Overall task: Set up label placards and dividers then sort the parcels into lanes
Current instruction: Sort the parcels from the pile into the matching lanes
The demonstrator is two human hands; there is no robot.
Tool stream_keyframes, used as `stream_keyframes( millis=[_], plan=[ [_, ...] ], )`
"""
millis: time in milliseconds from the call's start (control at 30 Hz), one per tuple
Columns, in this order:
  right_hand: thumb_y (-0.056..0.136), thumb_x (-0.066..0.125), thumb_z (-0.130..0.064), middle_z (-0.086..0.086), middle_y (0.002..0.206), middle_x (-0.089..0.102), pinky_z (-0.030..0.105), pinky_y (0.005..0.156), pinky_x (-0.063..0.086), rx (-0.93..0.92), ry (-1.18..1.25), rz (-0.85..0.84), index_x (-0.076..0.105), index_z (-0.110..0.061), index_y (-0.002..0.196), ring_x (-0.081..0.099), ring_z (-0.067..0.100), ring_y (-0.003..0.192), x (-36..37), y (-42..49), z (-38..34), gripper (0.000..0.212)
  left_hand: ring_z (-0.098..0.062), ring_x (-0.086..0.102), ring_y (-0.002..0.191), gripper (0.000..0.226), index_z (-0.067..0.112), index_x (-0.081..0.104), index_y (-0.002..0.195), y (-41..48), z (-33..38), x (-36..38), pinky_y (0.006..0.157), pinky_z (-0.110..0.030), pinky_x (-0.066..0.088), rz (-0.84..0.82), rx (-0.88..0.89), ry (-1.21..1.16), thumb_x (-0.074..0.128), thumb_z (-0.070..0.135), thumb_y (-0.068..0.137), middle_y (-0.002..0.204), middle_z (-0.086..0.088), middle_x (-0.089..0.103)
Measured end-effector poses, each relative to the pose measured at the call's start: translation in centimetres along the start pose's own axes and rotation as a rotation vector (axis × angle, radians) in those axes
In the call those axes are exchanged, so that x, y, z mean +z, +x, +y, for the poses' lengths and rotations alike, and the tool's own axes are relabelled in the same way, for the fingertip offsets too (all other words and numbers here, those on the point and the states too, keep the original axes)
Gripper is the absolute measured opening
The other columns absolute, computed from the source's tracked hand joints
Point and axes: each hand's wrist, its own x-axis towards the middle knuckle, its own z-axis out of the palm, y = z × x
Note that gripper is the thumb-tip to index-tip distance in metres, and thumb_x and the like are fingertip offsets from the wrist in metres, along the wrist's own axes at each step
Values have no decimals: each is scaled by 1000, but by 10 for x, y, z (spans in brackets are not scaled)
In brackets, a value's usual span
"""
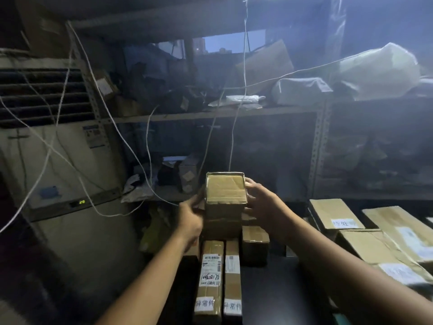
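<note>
Head view shows sorting under way: a small parcel (225,188) sits atop a stack of boxes (222,225) at the far end of the middle lane. The right hand (263,204) grips its right edge, fingers curled round it. The left hand (190,218) is blurred against the left side, so I cannot tell whether it holds. The next move probably calls for squaring the parcel so the stack does not topple. Two long parcels (209,261) lie nearer, labelled cartons (332,214) sit to the right, and dangling cords (150,146) hang just beyond the stack.
</note>
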Motion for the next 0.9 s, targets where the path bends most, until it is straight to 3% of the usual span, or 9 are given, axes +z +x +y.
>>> stream_keyframes(
  millis=[100, 167, 300, 400, 500, 600, 733, 800, 900],
  plan=[
    [90, 52, -73, 8, 125, 72, 44, 94, 52, 10, 34, 106, 65, -30, 127, 68, 32, 112, -3, -20, -2, 58, -11, 69, 82, 42, 10, 66, 127, -34, 25, -3, 55, -16, 53, -37, -46, -110, 43, -9, 98, 114, -5, 73],
    [92, 57, -64, 12, 121, 72, 39, 82, 55, -42, 37, 207, 67, -25, 120, 71, 30, 102, -1, -29, -3, 48, -12, 70, 69, 32, 16, 72, 115, -48, 38, -6, 48, -21, 51, -99, -105, -208, 42, 19, 105, 98, -1, 77],
    [99, 63, -38, 2, 111, 77, 28, 75, 55, -86, 95, 272, 68, -19, 113, 72, 14, 97, 7, -42, -5, 24, -21, 74, 92, 46, 16, 69, 120, -62, 54, -2, 66, -31, 57, -112, -64, -205, 48, 52, 99, 107, -7, 76],
    [97, 66, -27, -4, 106, 78, 24, 72, 53, -89, 137, 281, 70, -18, 116, 72, 13, 103, 14, -47, -8, 22, -19, 73, 97, 38, 18, 61, 129, -67, 58, -4, 69, -29, 56, -106, -47, -179, 58, 40, 97, 110, -5, 76],
    [95, 60, -16, 0, 114, 76, 40, 95, 56, -79, 137, 280, 68, -20, 122, 69, 20, 113, 21, -47, -6, 28, -14, 74, 94, 43, 20, 54, 137, -71, 55, -13, 66, -23, 55, -157, -28, -149, 62, 17, 95, 111, -4, 76],
    [95, 57, -12, 5, 118, 75, 48, 102, 54, -68, 157, 280, 66, -21, 124, 69, 24, 114, 36, -45, -4, 32, -18, 73, 102, 41, 18, 55, 137, -74, 51, -26, 80, -32, 57, -181, -11, -165, 58, 13, 96, 112, -4, 75],
    [95, 58, -9, 6, 115, 76, 41, 84, 62, -51, 151, 286, 65, -21, 125, 74, 24, 102, 60, -43, 0, 32, -27, 65, 119, 44, 19, 63, 129, -76, 42, -47, 109, -55, 44, -144, 2, -240, 60, 37, 89, 118, -6, 74],
    [95, 59, -7, 8, 112, 76, 33, 66, 61, -50, 162, 274, 65, -19, 125, 76, 22, 93, 73, -43, 3, 33, -29, 65, 118, 43, 20, 63, 128, -76, 36, -61, 109, -60, 42, -144, -3, -258, 63, 36, 89, 118, -8, 73],
    [94, 60, -4, 11, 112, 76, 30, 60, 60, -66, 171, 273, 65, -16, 122, 77, 22, 86, 95, -47, 3, 31, -36, 67, 113, 52, 25, 56, 134, -77, 28, -82, 99, -69, 45, -207, -28, -286, 69, 31, 84, 119, -11, 72]
  ],
)
